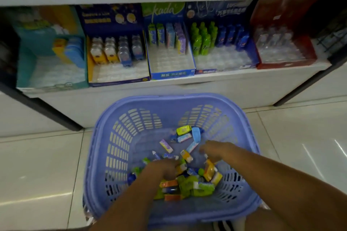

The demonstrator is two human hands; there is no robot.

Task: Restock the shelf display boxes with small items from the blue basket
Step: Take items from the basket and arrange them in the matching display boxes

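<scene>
A blue basket [105,155] with holes in its sides sits on the pale tiled floor [37,165], in front of a low white shelf [216,84]. Inside lies a pile of small packs [189,182] — green, orange, yellow, blue and purple. Both hands reach into it. The left hand [161,169] is down among the packs with its fingers curled, but it is blurry — I cannot tell what it holds. The right hand [216,149] looks loose over the packs. On the shelf stand five boxes in a row; the blue box [174,75] in the middle holds only a few packs at the back.
</scene>
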